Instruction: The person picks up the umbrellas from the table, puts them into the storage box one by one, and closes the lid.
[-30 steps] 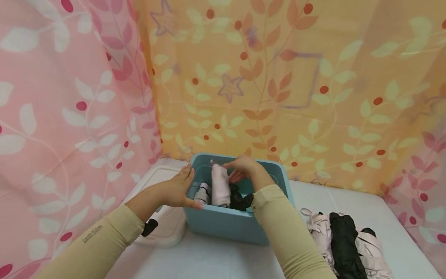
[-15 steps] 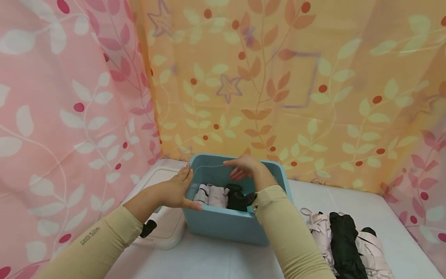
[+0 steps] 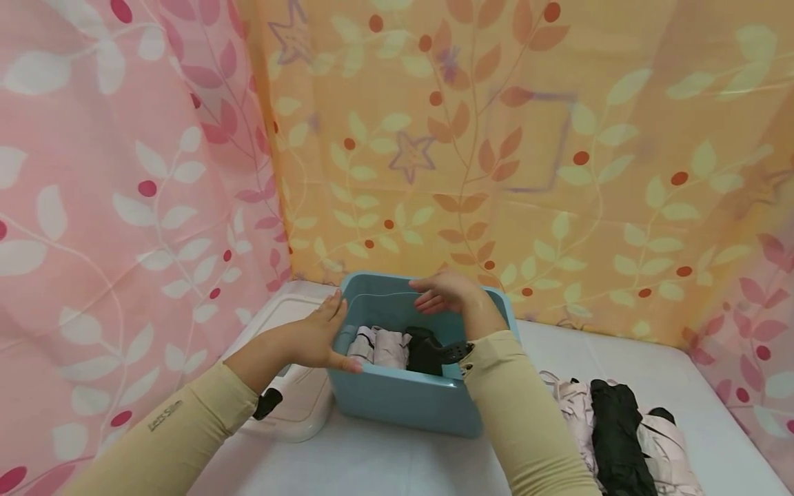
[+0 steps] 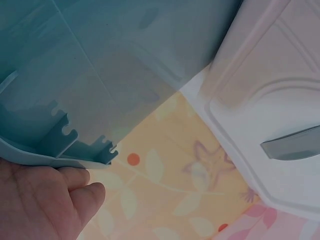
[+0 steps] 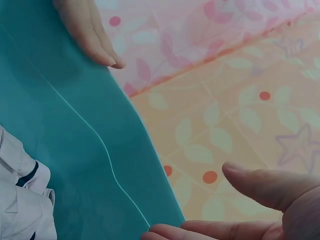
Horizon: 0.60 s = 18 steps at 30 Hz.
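Observation:
A blue storage bin (image 3: 403,403) stands on the white surface. Inside it lie two pale pink folded umbrellas (image 3: 391,348) side by side, one with a dark band, and a black bundle (image 3: 423,350) to their right. My left hand (image 3: 313,334) rests against the bin's left rim, fingers extended and thumb along the front edge. Over the right part of the bin hovers my right hand (image 3: 455,293), its fingers relaxed and holding nothing. In the right wrist view, its thumb stands well apart from the fingers (image 5: 220,231).
A white lid (image 3: 304,406) with a grey latch (image 4: 292,144) lies left of the bin, partly under my left arm. Right of the bin lie more folded umbrellas, two pale pink (image 3: 670,448) and one black (image 3: 620,441). Patterned curtains (image 3: 397,138) hang behind and beside.
A pale pink umbrella, upright at my right fingers one second ago, now lies low in the bin, let go. My right hand has since shifted slightly right; my left hand stayed.

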{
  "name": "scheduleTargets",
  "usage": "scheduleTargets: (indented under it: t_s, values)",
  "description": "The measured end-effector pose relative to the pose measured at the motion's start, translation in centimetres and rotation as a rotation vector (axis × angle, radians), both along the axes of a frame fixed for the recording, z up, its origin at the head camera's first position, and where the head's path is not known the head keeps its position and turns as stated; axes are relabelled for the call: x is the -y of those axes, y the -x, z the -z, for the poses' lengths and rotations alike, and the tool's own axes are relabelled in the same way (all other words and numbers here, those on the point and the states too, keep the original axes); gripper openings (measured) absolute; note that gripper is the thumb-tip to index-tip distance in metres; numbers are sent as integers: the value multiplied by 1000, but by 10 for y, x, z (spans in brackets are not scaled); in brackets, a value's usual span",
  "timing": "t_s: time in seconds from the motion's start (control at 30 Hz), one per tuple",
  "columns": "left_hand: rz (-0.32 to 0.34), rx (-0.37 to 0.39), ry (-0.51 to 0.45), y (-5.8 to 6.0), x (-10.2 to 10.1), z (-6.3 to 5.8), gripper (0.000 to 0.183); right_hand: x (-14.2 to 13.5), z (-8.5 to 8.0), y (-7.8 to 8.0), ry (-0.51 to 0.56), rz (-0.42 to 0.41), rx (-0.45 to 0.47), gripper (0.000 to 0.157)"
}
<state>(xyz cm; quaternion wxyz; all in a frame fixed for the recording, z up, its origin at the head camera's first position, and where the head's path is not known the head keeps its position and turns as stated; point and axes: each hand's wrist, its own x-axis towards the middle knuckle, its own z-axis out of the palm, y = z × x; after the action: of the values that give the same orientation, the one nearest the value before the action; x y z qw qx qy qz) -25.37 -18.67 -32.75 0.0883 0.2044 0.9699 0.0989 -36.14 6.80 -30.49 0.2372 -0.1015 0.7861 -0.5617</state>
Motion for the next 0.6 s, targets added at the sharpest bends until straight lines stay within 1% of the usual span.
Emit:
scheduleTargets:
  t_s: [0.2,0.37,0.6]
  values:
    - [7,0,7,4,-5,2,126,-7,-4,0,-19,5,-16,50]
    - [2,-1,9,7,-9,1,127,-14,-12,-3,-19,-18,-40,49]
    - [0,-3,11,8,-6,5,128,-29,-22,-10,-8,-31,-73,52]
